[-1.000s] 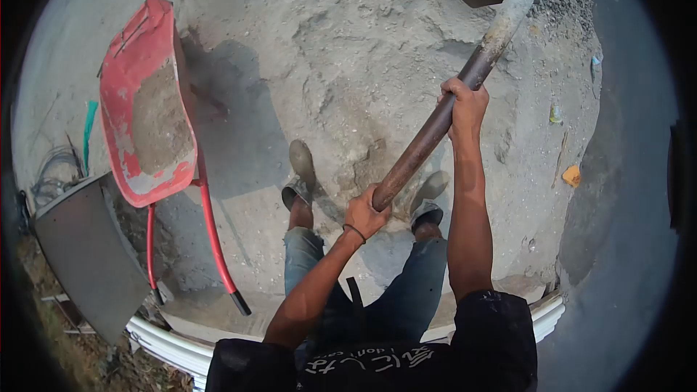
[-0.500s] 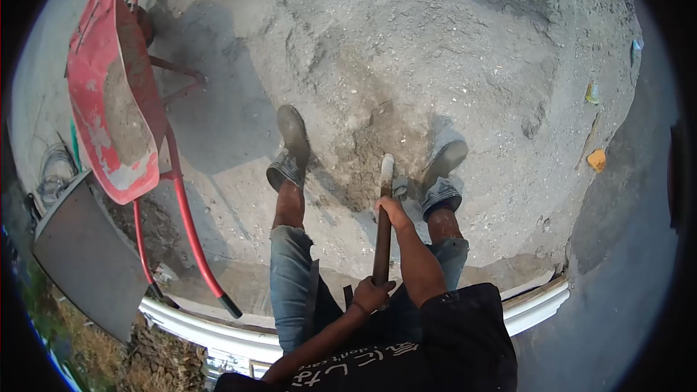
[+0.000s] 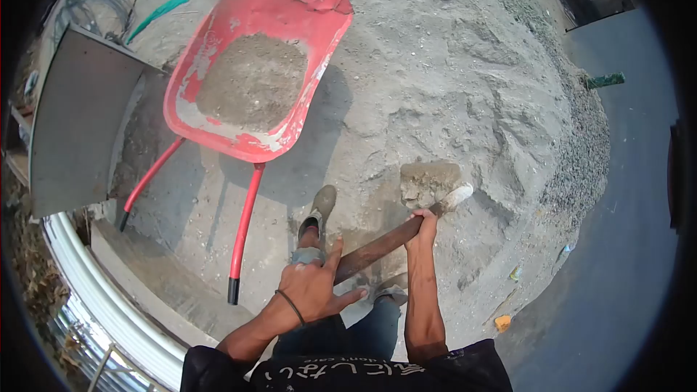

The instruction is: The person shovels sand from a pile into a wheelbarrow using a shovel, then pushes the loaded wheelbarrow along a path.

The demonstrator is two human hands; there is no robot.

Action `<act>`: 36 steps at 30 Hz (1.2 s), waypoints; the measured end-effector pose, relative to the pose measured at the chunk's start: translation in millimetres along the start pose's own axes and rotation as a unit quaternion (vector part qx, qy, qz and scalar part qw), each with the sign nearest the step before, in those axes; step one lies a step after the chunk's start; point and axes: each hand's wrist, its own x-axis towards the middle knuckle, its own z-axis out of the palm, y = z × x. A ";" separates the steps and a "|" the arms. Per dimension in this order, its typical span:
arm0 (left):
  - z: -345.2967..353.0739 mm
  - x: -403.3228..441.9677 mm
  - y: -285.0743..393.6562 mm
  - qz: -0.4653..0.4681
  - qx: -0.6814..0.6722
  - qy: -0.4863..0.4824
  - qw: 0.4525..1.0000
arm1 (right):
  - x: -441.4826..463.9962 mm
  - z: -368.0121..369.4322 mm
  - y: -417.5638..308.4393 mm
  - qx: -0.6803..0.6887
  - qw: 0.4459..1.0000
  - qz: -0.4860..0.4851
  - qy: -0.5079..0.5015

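My right hand (image 3: 422,231) is wrapped around the brown wooden handle of a hoe (image 3: 377,250), close to its pale socket end. A clump of damp sand (image 3: 430,178) sits at the head, covering most of the blade. At the handle's other end is my left hand (image 3: 308,287), its thumb and fingers spread, the butt resting between them. To the upper left stands a red wheelbarrow (image 3: 319,3) with a pile of grey-brown sand (image 3: 254,80) in its tray. My boots (image 3: 323,203) show under the handle, the other partly hidden.
Loose grey sand (image 3: 479,94) spreads ahead and right, edged by gravel (image 3: 584,152). A grey curved panel (image 3: 83,123) stands left of the wheelbarrow. White ridged edging (image 3: 109,297) runs along the lower left. Smooth grey paving (image 3: 624,196) lies to the right.
The hoe has swung from pointing straight ahead to a slant up and right, with sand now at its head. My left hand has loosened its grip. The view has turned toward the wheelbarrow.
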 end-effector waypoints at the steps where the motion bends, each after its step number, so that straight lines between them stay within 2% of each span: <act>1: -11.2 -18.4 -12.3 0.015 0.051 0.080 0.995 | -24.8 31.6 -4.5 -0.020 1.000 -0.006 -0.015; 3: -22.3 -44.5 -37.3 -0.017 0.026 0.176 0.984 | -65.4 101.4 -7.6 -0.013 0.996 -0.059 -0.067; 5: -27.3 -58.7 -77.4 -0.126 0.047 0.189 0.973 | -100.5 154.8 11.6 -0.025 0.988 -0.058 -0.142; 8: -17.3 -69.4 -138.0 -0.165 0.029 0.282 0.945 | -141.7 219.4 49.1 -0.053 0.973 -0.085 -0.206; 9: -10.2 -70.6 -160.2 -0.173 0.025 0.345 0.922 | -153.4 238.7 65.3 -0.067 0.969 -0.096 -0.219; 10: -2.0 -73.6 -178.6 -0.179 0.022 0.398 0.899 | -164.2 247.6 79.3 -0.079 0.966 -0.104 -0.223; 11: 5.1 -73.9 -193.8 -0.184 0.023 0.401 0.897 | -165.1 252.9 92.3 -0.080 0.965 -0.101 -0.228; 13: 22.3 -66.5 -217.9 -0.214 -0.001 0.426 0.879 | -155.9 260.5 114.7 -0.108 0.948 -0.163 -0.251; 15: 45.6 -40.9 -225.5 -0.184 -0.046 0.441 0.877 | -166.3 263.0 99.6 -0.127 0.942 -0.160 -0.266; 17: 59.4 -3.6 -215.7 -0.148 -0.103 0.442 0.879 | -172.4 267.1 69.5 -0.124 0.918 -0.169 -0.336; 18: 49.1 1.6 -193.2 -0.152 -0.141 0.408 0.889 | -174.2 264.3 55.2 -0.128 0.919 -0.200 -0.313; 21: 75.0 56.7 -127.0 -0.020 -0.233 0.390 0.891 | -158.6 228.2 -25.5 -0.142 0.913 -0.278 -0.264; 22: 84.5 69.2 -110.1 -0.005 -0.244 0.367 0.898 | -150.6 214.5 -45.7 -0.143 0.906 -0.307 -0.256; 24: 77.6 97.7 -72.0 0.075 -0.309 0.358 0.878 | -130.8 201.6 -85.5 -0.147 0.892 -0.350 -0.243; 26: 95.1 133.8 -42.0 0.075 -0.329 0.249 0.908 | -102.7 170.2 -120.9 -0.160 0.896 -0.361 -0.205; 29: 177.1 184.9 -14.4 0.075 -0.344 0.108 0.930 | -32.3 92.9 -139.3 -0.185 0.905 -0.358 -0.135; 31: 253.5 198.6 -11.6 0.047 -0.343 0.048 0.937 | 19.9 35.2 -125.7 -0.204 0.909 -0.352 -0.090; 33: 320.6 206.1 -24.3 -0.004 -0.338 0.010 0.941 | 96.5 -23.9 -78.5 -0.226 0.916 -0.331 -0.010; 36: 413.7 185.2 -78.0 -0.100 -0.316 -0.051 0.942 | 207.9 -123.5 43.0 -0.253 0.948 -0.189 0.043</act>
